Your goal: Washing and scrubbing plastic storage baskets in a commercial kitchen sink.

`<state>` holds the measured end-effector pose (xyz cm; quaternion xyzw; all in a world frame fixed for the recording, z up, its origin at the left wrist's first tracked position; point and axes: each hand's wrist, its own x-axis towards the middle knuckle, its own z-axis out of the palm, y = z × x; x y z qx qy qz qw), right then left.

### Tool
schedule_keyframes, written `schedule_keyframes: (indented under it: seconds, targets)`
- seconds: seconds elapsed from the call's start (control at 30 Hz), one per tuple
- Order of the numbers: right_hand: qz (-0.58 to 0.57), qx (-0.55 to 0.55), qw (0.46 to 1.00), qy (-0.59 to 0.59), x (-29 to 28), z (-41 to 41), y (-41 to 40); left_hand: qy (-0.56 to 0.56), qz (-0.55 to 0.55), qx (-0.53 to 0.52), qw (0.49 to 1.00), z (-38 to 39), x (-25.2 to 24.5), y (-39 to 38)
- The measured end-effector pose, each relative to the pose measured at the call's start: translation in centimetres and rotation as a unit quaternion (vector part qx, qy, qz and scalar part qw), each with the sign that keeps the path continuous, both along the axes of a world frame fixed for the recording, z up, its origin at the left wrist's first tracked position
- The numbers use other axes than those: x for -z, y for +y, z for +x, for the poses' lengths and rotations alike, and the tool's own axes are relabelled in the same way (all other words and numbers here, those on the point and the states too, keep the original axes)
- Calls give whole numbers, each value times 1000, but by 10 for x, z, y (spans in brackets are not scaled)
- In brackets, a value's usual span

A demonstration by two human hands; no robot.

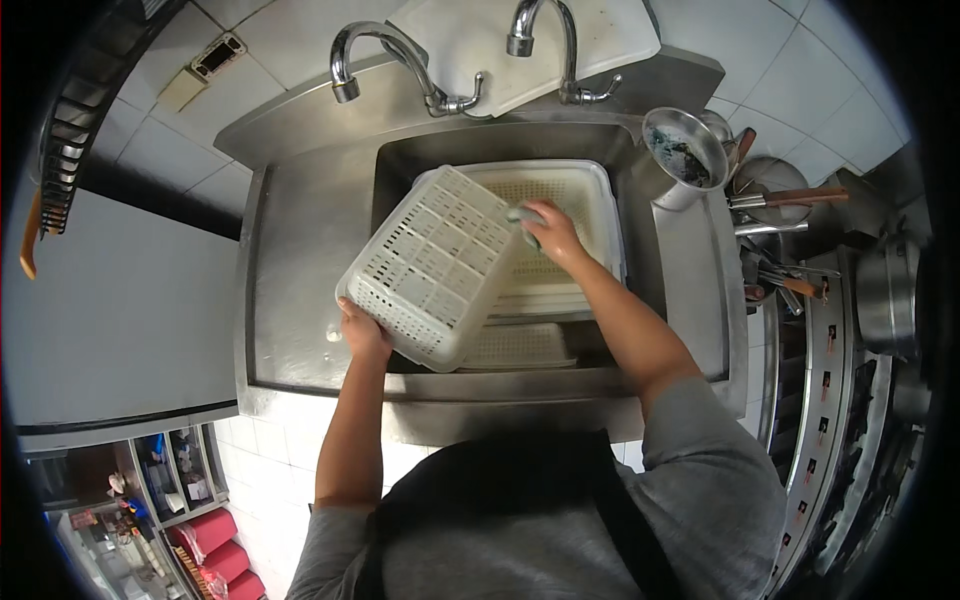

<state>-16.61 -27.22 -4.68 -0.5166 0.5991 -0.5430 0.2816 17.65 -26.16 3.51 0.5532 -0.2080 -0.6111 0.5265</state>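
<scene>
A white perforated plastic basket (442, 255) is tilted over the left part of the steel sink, its slotted base facing up. My left hand (365, 331) grips its near left corner. At the basket's right edge, my right hand (553, 234) holds a greenish scouring pad (527, 217). Beneath, a larger pale plastic tub (609, 217) sits in the sink basin (645, 262), with perforated plastic inside it. Another white perforated basket (517, 346) lies at the near side of the basin, partly hidden under the held one.
Two chrome faucets (416, 56) (568, 52) rise behind the sink, before a white cutting board (465, 45). A metal pot with suds (679, 161) stands on the right ledge. Utensils with wooden handles (806, 196) hang farther right. A steel drainboard (300, 262) adjoins the basin's left side.
</scene>
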Motion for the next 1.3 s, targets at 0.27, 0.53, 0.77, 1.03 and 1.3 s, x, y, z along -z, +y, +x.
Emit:
schedule_keyframes:
  seconds: [0.27, 0.53, 0.77, 1.03, 1.3]
  targets:
    - [-11, 17, 1000, 7, -23, 13, -45, 14, -19, -2, 1000, -9, 12, 3]
    - [101, 174, 970, -136, -57, 176, 101, 23, -3, -94, 995, -33, -17, 12]
    - [175, 217, 900, -336, -24, 84, -14, 25, -74, -48, 996, -23, -11, 35]
    - [228, -29, 745, -626, -90, 31, 2, -207, -266, 72, 939, 23, -95, 45]
    - [-89, 7, 960, 266, -194, 88, -1, -530, -444, 108, 714, -17, -161, 55]
